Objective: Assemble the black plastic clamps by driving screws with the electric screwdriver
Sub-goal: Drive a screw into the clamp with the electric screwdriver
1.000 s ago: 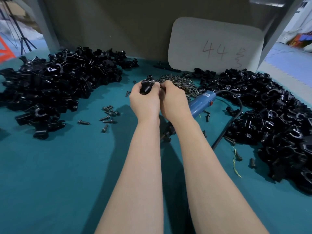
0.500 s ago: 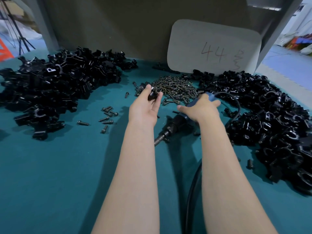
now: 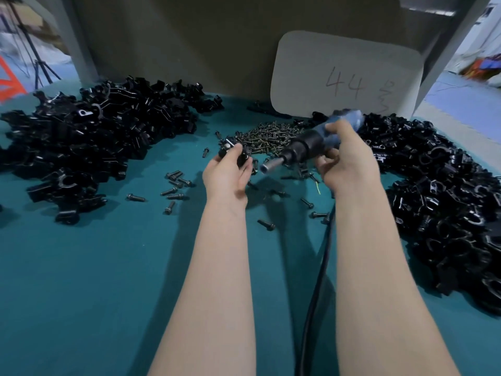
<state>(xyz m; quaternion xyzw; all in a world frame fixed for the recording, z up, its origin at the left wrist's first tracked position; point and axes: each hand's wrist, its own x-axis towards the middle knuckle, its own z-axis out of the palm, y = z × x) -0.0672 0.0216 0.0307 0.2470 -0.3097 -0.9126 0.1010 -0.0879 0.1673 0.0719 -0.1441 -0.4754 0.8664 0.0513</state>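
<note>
Recorder: Since half a second ago the right hand (image 3: 349, 158) has lifted the screwdriver (image 3: 306, 147) off the surface (image 3: 95, 294). Fingers are wrapped round its blue and black body, and the metal tip points left toward the other hand.

Checker: Left hand?

Recorder: The left hand (image 3: 226, 172) pinches one black clamp (image 3: 233, 150) between thumb and fingers, raised above the surface. Tip and clamp are just beside each other, not touching.

Checker: Screw seated in it?

Recorder: Cannot tell. There is a pale spot on top of the clamp, too small to read.

Checker: Surroundings.

Recorder: The screw heap (image 3: 271, 137) lies just beyond the hands, near the middle of the far edge. Loose screws (image 3: 176, 185) are scattered left of the left wrist, with a few more between the forearms. The cord (image 3: 317, 280) runs toward the near edge beside the right forearm. One clamp pile (image 3: 89, 137) sits at the far left corner and a second pile (image 3: 439, 191) lies along the right edge. A card (image 3: 347, 77) marked 44 stands against the back wall.

Checker: Progress?

Recorder: Judgement only: this clamp is not yet driven. Which pile is finished I cannot tell, but with both piles and the screw heap large, much work likely remains.
</note>
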